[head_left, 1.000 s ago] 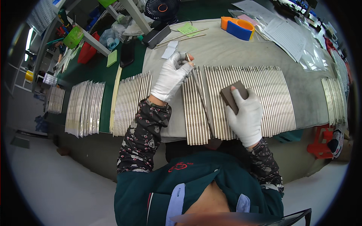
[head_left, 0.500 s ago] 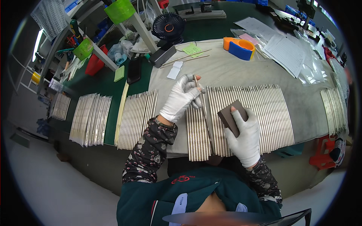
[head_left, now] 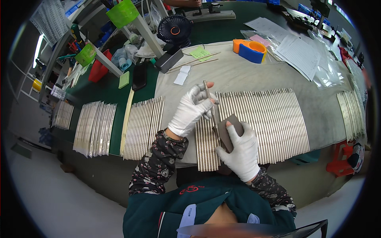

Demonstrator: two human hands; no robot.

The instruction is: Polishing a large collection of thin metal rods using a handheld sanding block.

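My left hand [head_left: 189, 112], in a white glove with bare fingertips, pinches the upper end of a thin metal rod [head_left: 214, 118]. The rod slants toward me over the stretch between two rows of similar rods. In my gloved right hand [head_left: 243, 152] is a flat, dark brown block [head_left: 232, 126] resembling a sanding sponge; its left edge meets the rod's lower part. Beneath the hands lie a narrow row of rods [head_left: 206, 148] on the left and a wide row [head_left: 274, 123] on the right.
Further left are another rod row [head_left: 143, 127] and plastic-wrapped bundles [head_left: 95, 127]. More rods [head_left: 351, 115] lie far right. Toward the back stand a black fan [head_left: 174, 29], an orange-and-blue tape dispenser [head_left: 251, 50], a phone [head_left: 139, 75] and papers [head_left: 299, 55]. Another person's hand [head_left: 193, 3] shows at the top.
My right hand has moved left with the brown block, from above the wide row to against the rod. The left hand still holds the rod. Another person's hand has appeared at the top.
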